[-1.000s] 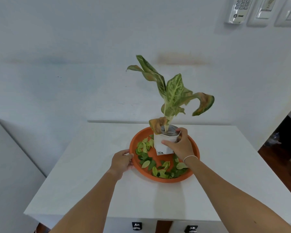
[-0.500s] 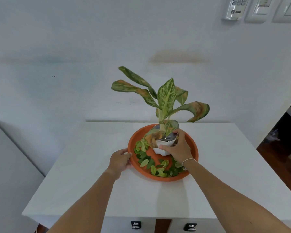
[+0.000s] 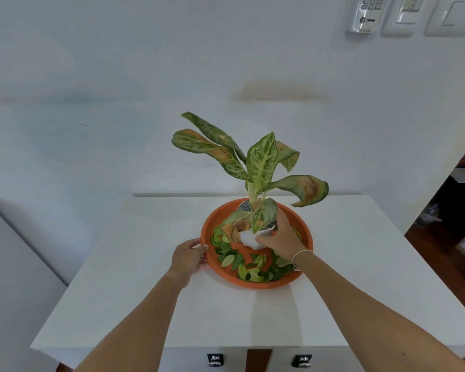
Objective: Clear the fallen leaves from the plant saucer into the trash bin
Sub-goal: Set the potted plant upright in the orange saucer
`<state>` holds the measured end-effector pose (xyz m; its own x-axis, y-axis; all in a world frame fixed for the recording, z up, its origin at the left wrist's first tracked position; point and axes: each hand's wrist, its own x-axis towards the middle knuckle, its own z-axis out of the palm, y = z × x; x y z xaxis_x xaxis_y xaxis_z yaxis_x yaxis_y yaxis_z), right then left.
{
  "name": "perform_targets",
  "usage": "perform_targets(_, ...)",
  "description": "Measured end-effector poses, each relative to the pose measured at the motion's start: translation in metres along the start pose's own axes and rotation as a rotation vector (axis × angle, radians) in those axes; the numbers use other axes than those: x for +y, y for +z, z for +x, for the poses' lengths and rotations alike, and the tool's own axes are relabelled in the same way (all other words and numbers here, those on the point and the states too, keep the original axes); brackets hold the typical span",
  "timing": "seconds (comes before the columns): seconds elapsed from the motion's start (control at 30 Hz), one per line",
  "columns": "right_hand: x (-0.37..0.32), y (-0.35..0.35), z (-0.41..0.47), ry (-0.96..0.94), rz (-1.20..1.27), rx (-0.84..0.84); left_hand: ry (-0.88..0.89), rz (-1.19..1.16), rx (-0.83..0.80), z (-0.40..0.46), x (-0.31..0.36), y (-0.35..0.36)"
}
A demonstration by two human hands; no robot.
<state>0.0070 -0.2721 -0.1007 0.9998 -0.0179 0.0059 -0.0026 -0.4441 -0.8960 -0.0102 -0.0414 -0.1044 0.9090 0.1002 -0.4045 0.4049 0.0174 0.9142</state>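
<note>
Tilted further leftward now, potted plant (image 3: 255,183) clasped by right hand (image 3: 278,241). Left hand (image 3: 189,260) gripping orange saucer (image 3: 305,237) rim; fallen leaves (image 3: 242,261) between both hands.

A white table (image 3: 145,304) bears an orange saucer (image 3: 304,232).

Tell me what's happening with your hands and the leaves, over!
Left hand grips saucer rim. Right hand holds white pot. Fallen leaves not yet cleared. No bin in view.
</note>
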Motion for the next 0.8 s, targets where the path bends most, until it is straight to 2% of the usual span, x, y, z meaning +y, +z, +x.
perform_targets(0.43,-0.011,0.009,-0.014,0.038,-0.112,0.237,-0.002,-0.009,-0.005,-0.002,0.002,0.000)
perform_targets(0.53,-0.011,0.007,-0.013,0.036,-0.121,0.209,-0.009,-0.018,0.000,-0.003,0.002,0.000)
perform_targets(0.7,-0.005,-0.002,-0.008,0.111,-0.010,0.045,-0.005,-0.008,0.008,-0.003,0.001,0.000)
perform_targets(0.8,-0.007,0.001,-0.010,0.112,0.010,0.075,-0.003,-0.013,0.002,-0.003,0.001,0.001)
